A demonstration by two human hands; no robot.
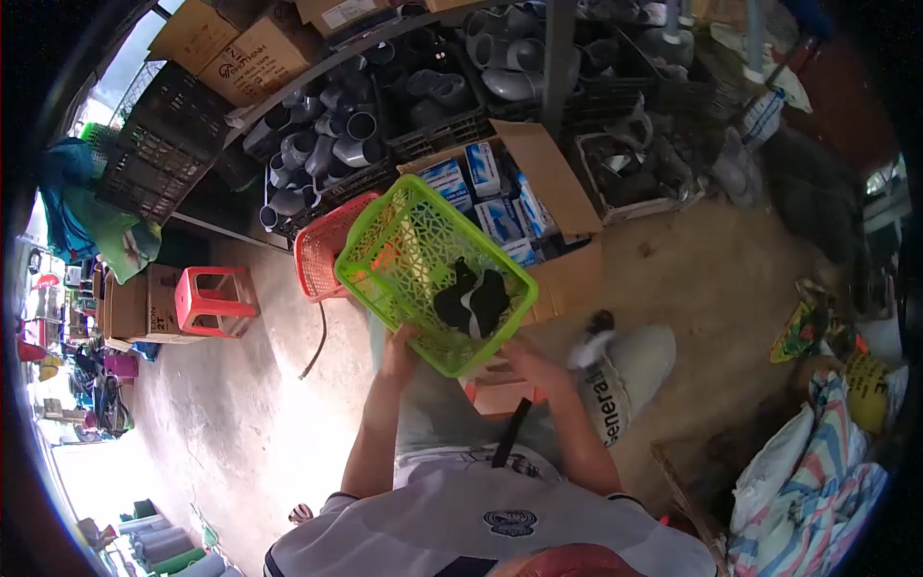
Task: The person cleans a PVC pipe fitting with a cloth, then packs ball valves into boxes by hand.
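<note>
A lime-green plastic basket (377,288) with a lattice bottom is tilted in front of me, its inside facing up. My left hand (400,348) grips its near left rim, fingers partly hidden beneath the edge. Under the near right corner, my right hand (524,362) holds the basket from the other side. Two black pieces (471,296) with a pale strip between them lie inside at the near end; their kind is not clear. Behind it, partly covered, sit a red basket (312,252) and an open carton (548,178) of blue-and-white boxes (500,219).
Black crates of grey pipe fittings (332,135) line the far side. A red stool (215,300) stands left, beside a cardboard box (163,300). A white printed sack (630,380) is near my right arm, and striped sacks (817,481) lie farther right.
</note>
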